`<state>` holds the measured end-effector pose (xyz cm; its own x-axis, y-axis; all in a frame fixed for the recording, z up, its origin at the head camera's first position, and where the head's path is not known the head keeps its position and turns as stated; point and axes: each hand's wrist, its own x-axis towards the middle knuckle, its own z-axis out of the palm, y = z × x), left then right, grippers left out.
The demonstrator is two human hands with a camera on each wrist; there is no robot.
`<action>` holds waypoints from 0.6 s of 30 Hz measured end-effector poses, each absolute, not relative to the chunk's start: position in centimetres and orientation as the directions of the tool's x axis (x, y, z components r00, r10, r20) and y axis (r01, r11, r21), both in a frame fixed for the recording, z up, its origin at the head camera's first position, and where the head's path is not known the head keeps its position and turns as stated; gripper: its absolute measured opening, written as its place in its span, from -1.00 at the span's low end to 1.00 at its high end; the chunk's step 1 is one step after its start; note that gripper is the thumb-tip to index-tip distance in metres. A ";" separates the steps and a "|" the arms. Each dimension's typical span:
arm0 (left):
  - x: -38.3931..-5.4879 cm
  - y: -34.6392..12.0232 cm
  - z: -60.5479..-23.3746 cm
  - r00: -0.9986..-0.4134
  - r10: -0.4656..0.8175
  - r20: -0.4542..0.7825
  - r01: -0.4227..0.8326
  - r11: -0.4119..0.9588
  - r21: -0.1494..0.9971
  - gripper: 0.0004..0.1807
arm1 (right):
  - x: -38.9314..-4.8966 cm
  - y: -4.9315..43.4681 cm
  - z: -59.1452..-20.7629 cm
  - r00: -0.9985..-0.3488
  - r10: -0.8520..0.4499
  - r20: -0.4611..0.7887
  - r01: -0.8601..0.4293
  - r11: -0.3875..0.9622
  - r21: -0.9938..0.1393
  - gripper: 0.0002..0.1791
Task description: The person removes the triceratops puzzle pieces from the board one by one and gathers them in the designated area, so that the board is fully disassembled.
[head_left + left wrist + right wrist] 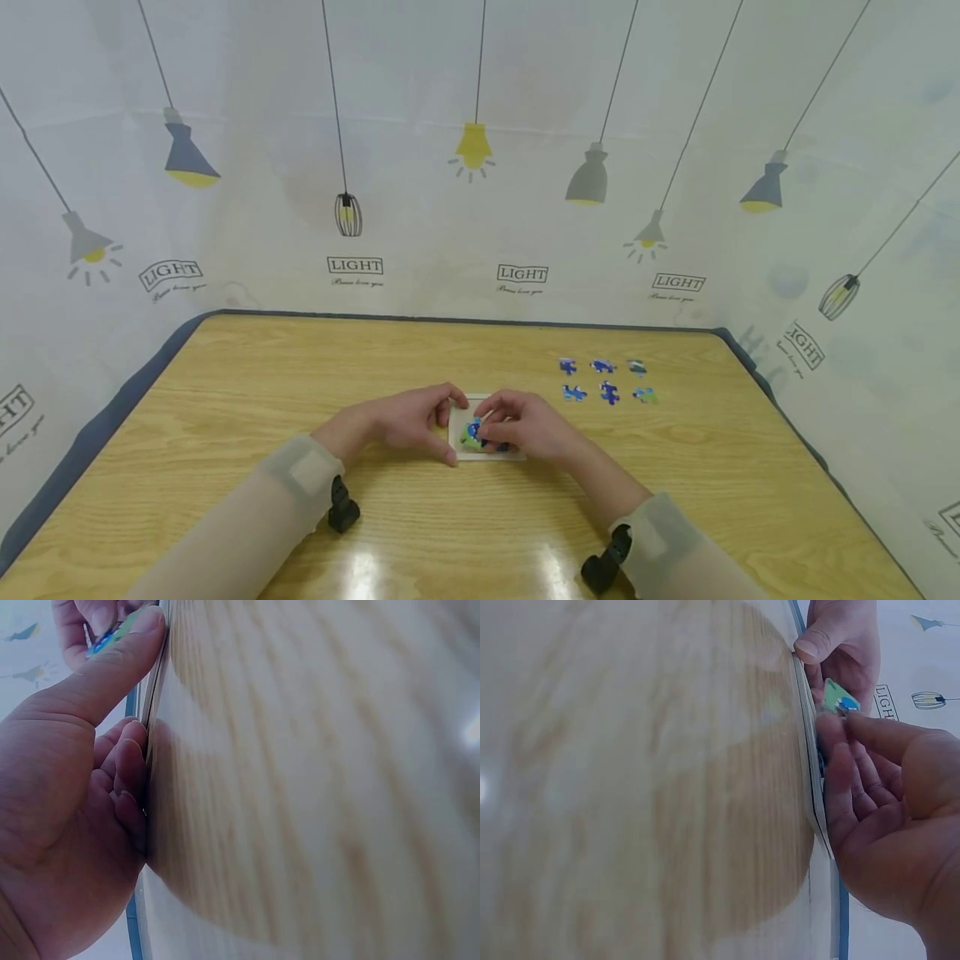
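A small pale puzzle tray (468, 456) lies flat on the table. My left hand (408, 421) holds it at its left side, the thumb at the near corner and a bent forefinger at the far one. Between thumb and fingertips, my right hand (536, 425) pinches a blue-and-green puzzle piece (473, 431) over the tray. That piece (838, 696) is tilted up from the tray in the right wrist view. Darker bits of puzzle show under the right fingers, which hide much of the tray's inside.
To the right and farther back, several loose jigsaw pieces lie in two rows, among them a dark blue piece (609, 393) and a green one (645, 395). The wooden table (300, 367) ends at a wall sheet (420, 225) printed with lamps.
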<state>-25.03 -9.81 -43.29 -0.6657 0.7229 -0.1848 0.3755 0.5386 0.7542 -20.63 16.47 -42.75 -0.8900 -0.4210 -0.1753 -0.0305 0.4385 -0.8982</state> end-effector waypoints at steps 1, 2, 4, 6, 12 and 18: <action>-25.0 -9.8 -43.3 -0.666 0.722 -0.186 0.373 0.539 0.755 -0.17 | -20.6 16.5 -42.8 -0.885 -0.428 -0.182 -0.027 0.438 -0.899 -0.75; -25.0 -9.8 -43.3 -0.667 0.721 -0.187 0.372 0.539 0.756 -0.17 | -20.7 16.5 -42.8 -0.881 -0.434 -0.188 -0.026 0.441 -0.897 -0.75; -25.0 -9.8 -43.3 -0.666 0.722 -0.188 0.369 0.538 0.758 -0.17 | -20.7 16.5 -42.8 -0.873 -0.447 -0.194 -0.026 0.441 -0.897 -0.76; -25.0 -9.9 -43.4 -0.665 0.722 -0.189 0.366 0.536 0.761 -0.18 | -20.7 16.5 -42.8 -0.870 -0.451 -0.199 -0.025 0.443 -0.896 -0.76; -25.1 -9.8 -43.5 -0.664 0.723 -0.191 0.359 0.532 0.767 -0.18 | -20.8 17.0 -42.8 -0.882 -0.423 -0.207 -0.009 0.454 -0.891 -0.75; -25.2 -9.8 -43.4 -0.670 0.714 -0.203 0.339 0.537 0.773 -0.19 | -20.9 19.0 -42.2 -0.906 -0.382 -0.180 -0.002 0.430 -0.903 -0.70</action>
